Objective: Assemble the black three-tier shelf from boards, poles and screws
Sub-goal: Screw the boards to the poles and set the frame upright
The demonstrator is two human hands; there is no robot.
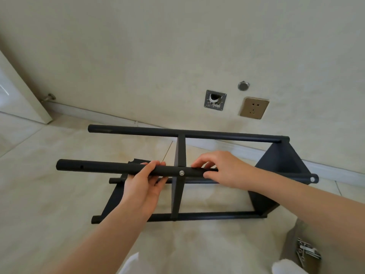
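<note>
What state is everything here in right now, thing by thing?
Shelf: lying on its side, partly built.
Near pole: screwed to the middle board, gripped by both hands.
Left hand: curled round the pole.
Right hand: fingers on the pole.
Loose board: lying on the floor.
Screws: loose in a pile.
Socket: nothing plugged in.

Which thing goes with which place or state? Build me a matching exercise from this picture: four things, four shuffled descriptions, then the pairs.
Things
1. nearest black round metal pole
2. brass-coloured square wall socket
3. pile of silver metal screws
4. black flat middle board

Places or states
A. lying at the lower right of the view
B. gripped by the left hand and the right hand
C. set in the cream wall
D. fixed crosswise to the poles, a silver screw head showing

Pairs: 1-B, 2-C, 3-A, 4-D
</note>
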